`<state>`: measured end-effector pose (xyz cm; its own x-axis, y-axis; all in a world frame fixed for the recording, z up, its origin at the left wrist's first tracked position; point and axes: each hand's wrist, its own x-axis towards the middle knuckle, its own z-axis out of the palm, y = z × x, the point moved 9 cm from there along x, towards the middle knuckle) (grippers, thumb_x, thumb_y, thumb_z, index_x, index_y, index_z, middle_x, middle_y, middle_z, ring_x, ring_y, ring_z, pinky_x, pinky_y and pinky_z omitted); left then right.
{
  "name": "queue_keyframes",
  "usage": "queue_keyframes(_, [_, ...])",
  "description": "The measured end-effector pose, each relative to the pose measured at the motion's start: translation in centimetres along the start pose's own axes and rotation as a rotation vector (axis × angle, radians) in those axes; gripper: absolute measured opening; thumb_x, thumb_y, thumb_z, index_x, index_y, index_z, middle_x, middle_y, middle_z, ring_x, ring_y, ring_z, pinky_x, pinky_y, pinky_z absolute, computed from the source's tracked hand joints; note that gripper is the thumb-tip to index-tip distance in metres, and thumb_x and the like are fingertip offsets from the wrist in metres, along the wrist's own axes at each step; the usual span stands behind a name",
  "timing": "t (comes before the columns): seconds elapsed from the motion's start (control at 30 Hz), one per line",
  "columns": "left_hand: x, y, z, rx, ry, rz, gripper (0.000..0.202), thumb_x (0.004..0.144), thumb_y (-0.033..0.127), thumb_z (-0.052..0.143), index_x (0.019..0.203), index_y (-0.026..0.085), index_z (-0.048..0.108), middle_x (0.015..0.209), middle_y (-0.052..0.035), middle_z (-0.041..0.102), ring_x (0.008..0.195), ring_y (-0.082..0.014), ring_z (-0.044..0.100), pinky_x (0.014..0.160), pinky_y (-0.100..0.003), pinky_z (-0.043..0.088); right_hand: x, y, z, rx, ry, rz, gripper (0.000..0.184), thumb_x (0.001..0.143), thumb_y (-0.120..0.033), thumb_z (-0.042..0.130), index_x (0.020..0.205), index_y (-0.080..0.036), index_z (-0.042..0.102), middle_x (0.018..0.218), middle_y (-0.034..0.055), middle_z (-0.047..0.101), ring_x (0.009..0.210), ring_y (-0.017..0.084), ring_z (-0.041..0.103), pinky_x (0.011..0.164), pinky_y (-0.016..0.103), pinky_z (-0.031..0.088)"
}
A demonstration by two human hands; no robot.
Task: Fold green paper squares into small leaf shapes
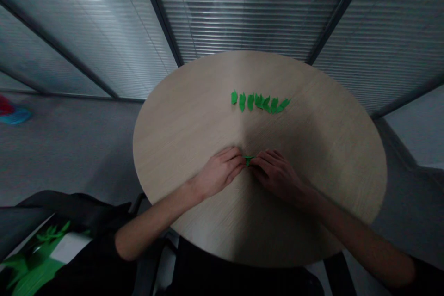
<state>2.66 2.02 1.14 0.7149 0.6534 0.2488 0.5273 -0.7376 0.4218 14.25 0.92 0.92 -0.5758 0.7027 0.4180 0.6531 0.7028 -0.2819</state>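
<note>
A small green folded paper piece (248, 160) lies on the round wooden table (194, 115), pinched between the fingertips of both my hands. My left hand (219, 172) presses it from the left with fingers curled together. On its right side my right hand (275, 173) holds it with fingers drawn together. Most of the piece is hidden by my fingers. Farther back on the table, a row of several finished green folded paper shapes (259, 101) lies side by side.
Glass walls with blinds (249, 9) stand behind the table. A dark chair or bag (76, 212) sits at lower left, with green paper scraps on a white surface (38, 259) below it. A red and blue object (12, 111) lies on the floor at far left.
</note>
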Motion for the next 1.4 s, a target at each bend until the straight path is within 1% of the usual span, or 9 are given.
queue_keyframes(0.17, [0.0,-0.3,-0.1,-0.072,0.024,-0.058,0.024,0.110,0.027,0.049,0.101,0.015,0.069,0.099,-0.0087,0.065,0.094,-0.0231,0.063,0.085,-0.036,0.056,0.2,0.3,0.0,0.049,-0.005,0.040,0.011,0.102,-0.015,0.063,0.096,-0.018,0.072,0.090,0.0077,0.071,0.085,0.024,0.066,0.084,0.038,0.048])
queue_keyframes(0.37, [0.0,-0.2,0.1,-0.067,0.020,-0.118,0.022,0.108,0.023,0.050,0.095,0.016,0.067,0.098,-0.0090,0.063,0.097,-0.0245,0.060,0.088,-0.039,0.053,0.4,0.5,0.3,0.070,-0.056,0.087,0.012,0.100,-0.014,0.062,0.099,-0.019,0.074,0.093,0.0079,0.073,0.089,0.024,0.067,0.087,0.038,0.048])
queue_keyframes(0.43, [-0.1,-0.5,0.0,-0.038,0.028,-0.160,0.020,0.107,0.024,0.052,0.097,0.016,0.067,0.099,-0.0093,0.063,0.097,-0.0256,0.059,0.089,-0.041,0.052,0.5,0.8,0.3,0.096,-0.060,0.138,0.010,0.100,-0.015,0.064,0.099,-0.018,0.074,0.094,0.0082,0.074,0.090,0.024,0.068,0.089,0.039,0.048])
queue_keyframes(0.57, [-0.4,-1.3,0.1,-0.033,0.039,-0.245,0.015,0.105,0.025,0.056,0.102,0.016,0.069,0.101,-0.0097,0.064,0.097,-0.0269,0.060,0.088,-0.044,0.051,0.5,2.0,0.6,0.186,-0.065,0.311,0.004,0.097,-0.018,0.070,0.096,-0.018,0.074,0.093,0.0068,0.074,0.090,0.024,0.070,0.089,0.041,0.046])
queue_keyframes(0.63, [-0.6,-1.6,0.1,-0.055,0.052,-0.265,0.015,0.105,0.025,0.057,0.101,0.017,0.068,0.101,-0.0096,0.065,0.098,-0.0267,0.061,0.088,-0.044,0.052,0.5,2.4,0.8,0.203,-0.069,0.383,0.005,0.096,-0.019,0.071,0.092,-0.019,0.073,0.092,0.0060,0.075,0.090,0.024,0.070,0.090,0.042,0.045])
queue_keyframes(0.7, [-0.6,-1.6,0.0,-0.062,0.061,-0.268,0.015,0.105,0.025,0.056,0.099,0.017,0.067,0.101,-0.0091,0.065,0.097,-0.0263,0.062,0.088,-0.044,0.052,0.5,2.6,0.9,0.200,-0.075,0.418,0.008,0.096,-0.020,0.071,0.089,-0.020,0.072,0.092,0.0058,0.075,0.092,0.025,0.071,0.090,0.043,0.044])
queue_keyframes(1.0, [-0.1,-1.6,0.4,-0.021,0.002,-0.303,0.018,0.106,0.025,0.053,0.096,0.017,0.065,0.100,-0.0099,0.066,0.098,-0.0274,0.061,0.090,-0.045,0.052,0.3,3.0,1.1,0.189,-0.066,0.471,0.008,0.093,-0.023,0.071,0.086,-0.020,0.068,0.088,0.0058,0.072,0.085,0.024,0.068,0.085,0.041,0.045])
queue_keyframes(1.17, [0.1,-1.7,0.6,0.007,-0.031,-0.303,0.019,0.107,0.026,0.051,0.096,0.015,0.063,0.099,-0.0106,0.065,0.097,-0.0273,0.061,0.090,-0.045,0.053,0.4,3.0,1.1,0.179,-0.072,0.474,0.011,0.092,-0.022,0.071,0.083,-0.020,0.065,0.086,0.0051,0.070,0.081,0.023,0.065,0.082,0.040,0.045])
queue_keyframes(1.4, [0.1,-1.9,0.6,0.042,-0.008,-0.277,0.021,0.108,0.028,0.049,0.096,0.017,0.062,0.096,-0.0088,0.063,0.094,-0.0260,0.059,0.089,-0.044,0.054,0.8,3.0,0.9,0.166,-0.062,0.458,0.014,0.091,-0.022,0.071,0.079,-0.021,0.062,0.083,0.0048,0.070,0.078,0.022,0.064,0.078,0.038,0.045])
